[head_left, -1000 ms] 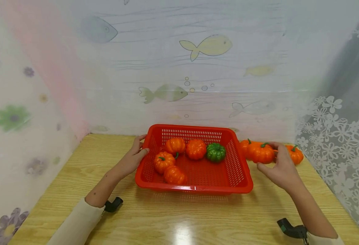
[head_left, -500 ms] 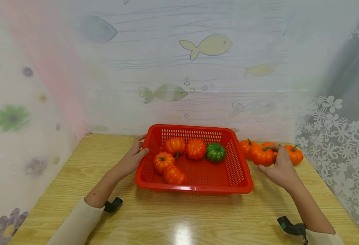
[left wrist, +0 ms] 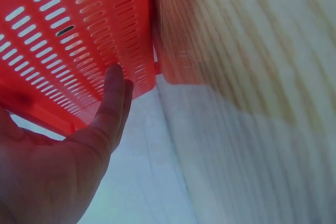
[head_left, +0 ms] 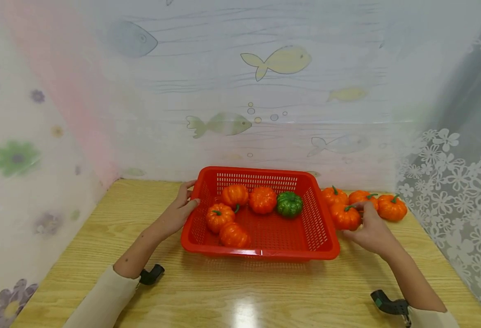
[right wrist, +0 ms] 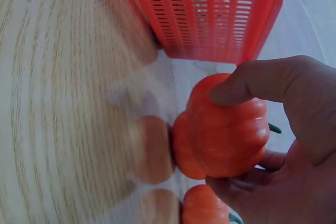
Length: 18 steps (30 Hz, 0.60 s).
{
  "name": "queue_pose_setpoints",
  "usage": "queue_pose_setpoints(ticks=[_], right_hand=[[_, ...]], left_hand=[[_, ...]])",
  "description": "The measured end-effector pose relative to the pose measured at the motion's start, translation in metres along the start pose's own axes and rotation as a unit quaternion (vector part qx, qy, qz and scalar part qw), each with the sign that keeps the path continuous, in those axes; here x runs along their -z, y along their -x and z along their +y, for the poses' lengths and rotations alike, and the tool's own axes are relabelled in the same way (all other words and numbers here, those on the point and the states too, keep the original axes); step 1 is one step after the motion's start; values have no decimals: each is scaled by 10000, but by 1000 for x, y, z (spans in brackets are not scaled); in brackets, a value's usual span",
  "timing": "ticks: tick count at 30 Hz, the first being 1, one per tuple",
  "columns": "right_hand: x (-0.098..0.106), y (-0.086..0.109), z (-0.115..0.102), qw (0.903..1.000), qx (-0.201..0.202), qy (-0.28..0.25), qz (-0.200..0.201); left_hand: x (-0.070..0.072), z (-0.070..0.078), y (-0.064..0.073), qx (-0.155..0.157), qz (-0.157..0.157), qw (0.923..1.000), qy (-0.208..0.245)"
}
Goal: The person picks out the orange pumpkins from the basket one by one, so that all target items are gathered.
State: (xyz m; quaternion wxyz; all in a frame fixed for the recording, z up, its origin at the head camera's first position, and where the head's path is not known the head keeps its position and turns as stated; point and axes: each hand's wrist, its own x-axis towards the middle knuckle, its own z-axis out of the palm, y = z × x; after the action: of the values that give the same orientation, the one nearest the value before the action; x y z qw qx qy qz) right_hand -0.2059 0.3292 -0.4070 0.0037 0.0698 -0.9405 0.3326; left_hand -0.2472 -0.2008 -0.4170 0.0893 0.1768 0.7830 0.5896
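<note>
A red plastic basket (head_left: 261, 253) with slotted walls stands on the table. My left hand (head_left: 180, 208) grips its left rim, thumb on top; in the left wrist view the fingers (left wrist: 107, 103) lie along the outer wall. Inside are several small orange pumpkins (head_left: 262, 199) and one green pumpkin (head_left: 289, 204). Just right of the basket my right hand (head_left: 371, 232) holds a small orange pumpkin (head_left: 345, 217) between thumb and fingers. In the right wrist view this held pumpkin (right wrist: 226, 129) overlaps another behind it, its green stem pointing toward the palm.
Three more orange pumpkins stand behind the right hand: one by the basket (head_left: 333, 196), one in the middle (head_left: 362, 197) and one farthest right (head_left: 392, 208). The wooden table (head_left: 207, 291) meets a fish-patterned curtain (head_left: 281, 146) at the back and flowered sheets at both sides.
My right hand has drawn the held pumpkin slightly left and toward me, down beside the basket, uncovering the middle pumpkin behind. The left hand and basket have stayed in place.
</note>
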Motion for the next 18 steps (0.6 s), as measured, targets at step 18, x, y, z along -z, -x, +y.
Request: queue_pose_setpoints(ticks=[18], right_hand=[[-15,-2,7,9993,154,-268,-204]], left_hand=[[1,-1,-1,35,-26,10000,-84]])
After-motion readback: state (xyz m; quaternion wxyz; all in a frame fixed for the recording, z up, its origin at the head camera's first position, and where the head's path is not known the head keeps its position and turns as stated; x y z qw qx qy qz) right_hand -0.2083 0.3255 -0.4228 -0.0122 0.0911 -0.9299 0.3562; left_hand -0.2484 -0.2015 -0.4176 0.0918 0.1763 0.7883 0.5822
